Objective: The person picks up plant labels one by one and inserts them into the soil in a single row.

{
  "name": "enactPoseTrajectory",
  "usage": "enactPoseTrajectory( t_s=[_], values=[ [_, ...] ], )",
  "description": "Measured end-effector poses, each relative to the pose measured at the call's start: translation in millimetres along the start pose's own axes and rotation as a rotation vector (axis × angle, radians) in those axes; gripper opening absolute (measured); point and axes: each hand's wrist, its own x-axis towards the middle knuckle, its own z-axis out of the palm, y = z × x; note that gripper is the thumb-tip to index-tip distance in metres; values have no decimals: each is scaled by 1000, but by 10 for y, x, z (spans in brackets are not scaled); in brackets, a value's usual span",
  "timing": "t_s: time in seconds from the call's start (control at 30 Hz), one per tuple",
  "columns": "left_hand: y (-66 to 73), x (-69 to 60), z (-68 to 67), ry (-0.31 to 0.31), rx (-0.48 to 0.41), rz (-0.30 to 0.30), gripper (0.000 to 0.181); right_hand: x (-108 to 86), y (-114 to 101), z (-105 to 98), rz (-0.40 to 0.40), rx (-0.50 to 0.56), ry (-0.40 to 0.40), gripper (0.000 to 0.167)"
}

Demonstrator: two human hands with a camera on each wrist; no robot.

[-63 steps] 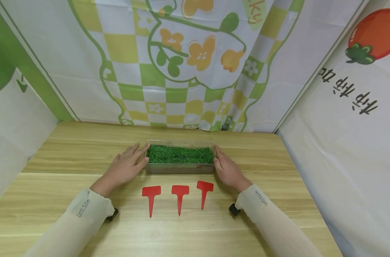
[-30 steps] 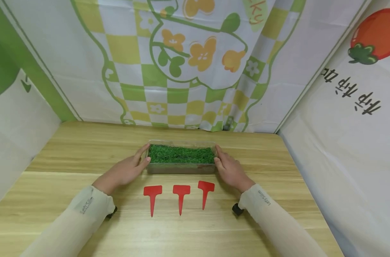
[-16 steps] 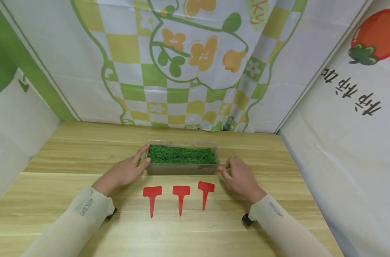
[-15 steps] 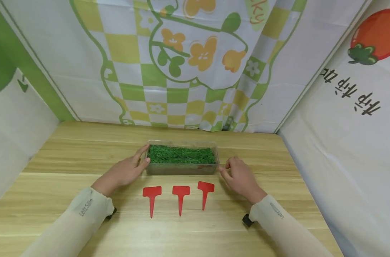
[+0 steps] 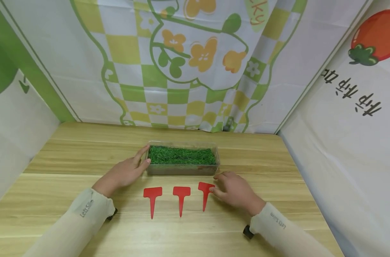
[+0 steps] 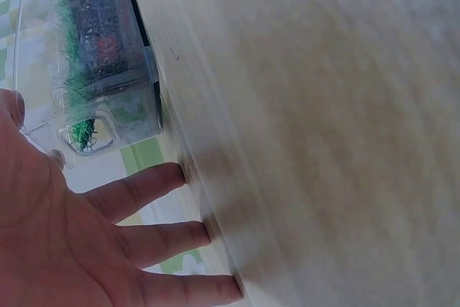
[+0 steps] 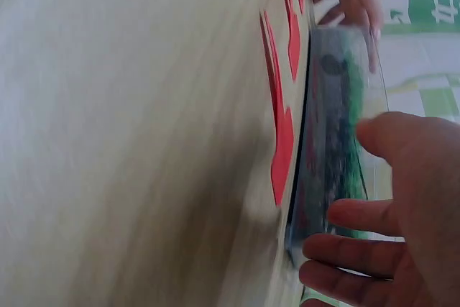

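Note:
A clear plastic box (image 5: 182, 170) of green artificial grass (image 5: 182, 155) stands on the table. My left hand (image 5: 122, 175) is at its left end, thumb and index finger touching the rim. In the left wrist view the other fingers (image 6: 136, 190) are straight, tips on the table. Three red T-shaped plant labels lie in front of the box: a left one (image 5: 152, 194), a middle one (image 5: 181, 193) and a right one (image 5: 205, 192). My right hand (image 5: 234, 191) is above the right label's edge, fingers loosely bent, holding nothing; the right wrist view shows a gap between its fingers (image 7: 359, 255) and that label.
The wooden table (image 5: 262, 157) ends at a patterned cloth backdrop (image 5: 195, 89). White printed sheets hang at both sides, the right one with a strawberry picture (image 5: 376, 35). A dark wrist camera (image 5: 248, 232) sits under the right sleeve.
My right hand has let go of the box's right end and moved toward me and left, to the right plant label. The left hand, box and labels stay in place.

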Motion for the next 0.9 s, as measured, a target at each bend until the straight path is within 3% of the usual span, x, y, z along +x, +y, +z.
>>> enactPoseTrajectory(
  t_s=[0.23,0.43,0.6,0.9],
  values=[
    [11,4,8,5,-1,-7,67,-51,-169,45,-44,-32,-108,74],
    [14,5,8,7,1,-11,67,-29,-215,179,-89,-58,-125,89],
    [8,-6,-3,4,-3,-13,68,-15,-227,257,-119,-73,-133,93],
    [-1,-11,-14,-10,-14,-12,68,-23,-289,198,-124,-73,-149,89]
  ],
)
